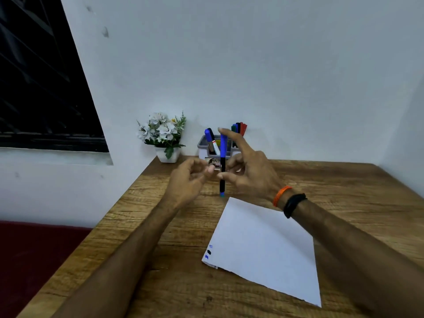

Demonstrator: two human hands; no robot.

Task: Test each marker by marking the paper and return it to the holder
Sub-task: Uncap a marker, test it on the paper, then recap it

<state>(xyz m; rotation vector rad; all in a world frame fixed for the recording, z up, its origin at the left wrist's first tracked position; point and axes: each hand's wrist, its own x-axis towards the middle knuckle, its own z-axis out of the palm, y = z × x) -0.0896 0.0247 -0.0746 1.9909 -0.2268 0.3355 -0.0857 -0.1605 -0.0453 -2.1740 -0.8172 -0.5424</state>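
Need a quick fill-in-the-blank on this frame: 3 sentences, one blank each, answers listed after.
1. The right hand holds a ____ marker upright above the table.
2. The paper bears ____ small test marks near its left edge.
3. The holder stands to the ____ of the flower pot, against the wall.

Missing words: blue; three; right

Blue marker, white paper, brown wood-grain table.
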